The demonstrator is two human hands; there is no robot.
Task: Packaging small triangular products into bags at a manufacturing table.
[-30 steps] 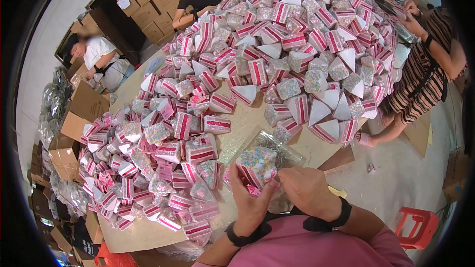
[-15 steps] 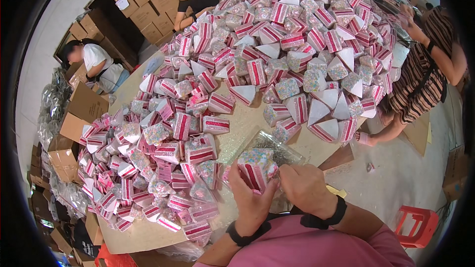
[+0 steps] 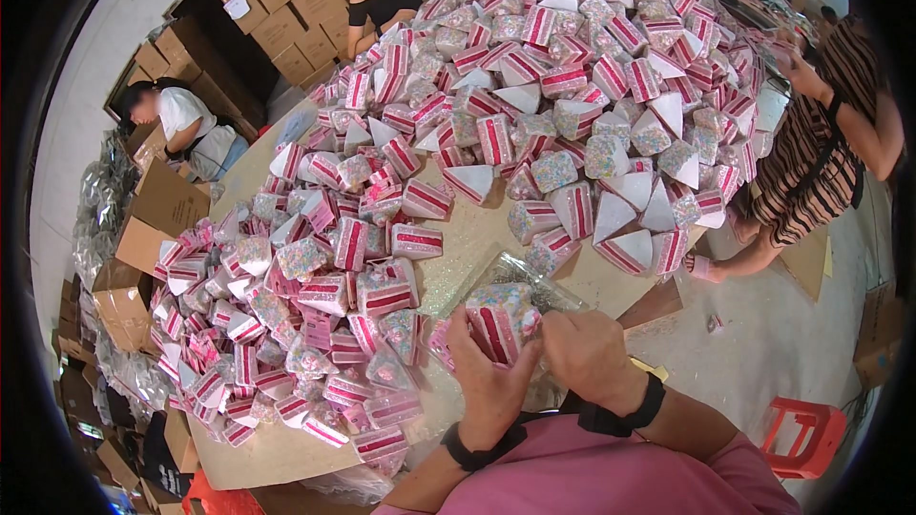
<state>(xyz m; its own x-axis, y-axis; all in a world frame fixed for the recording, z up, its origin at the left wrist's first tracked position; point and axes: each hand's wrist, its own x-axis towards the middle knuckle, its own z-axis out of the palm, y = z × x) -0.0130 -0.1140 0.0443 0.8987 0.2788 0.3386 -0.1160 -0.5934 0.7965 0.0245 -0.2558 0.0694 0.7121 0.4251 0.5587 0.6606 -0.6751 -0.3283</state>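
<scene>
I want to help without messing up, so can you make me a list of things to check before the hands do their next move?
1. Left hand gripping the cake-shaped slice: ok, fingers and thumb are around it.
2. Right hand close to the slice: ok, its curled fingers are at the slice's right side.
3. Something pinched in those curled fingers: cannot tell, the hand hides it.
4. Clear plastic container nearby: ok, it lies just beyond the slice.
5. Lots of room on the left: not ok, piled slices crowd the table there.

Toy cake slice (pink-striped) in left hand
</scene>
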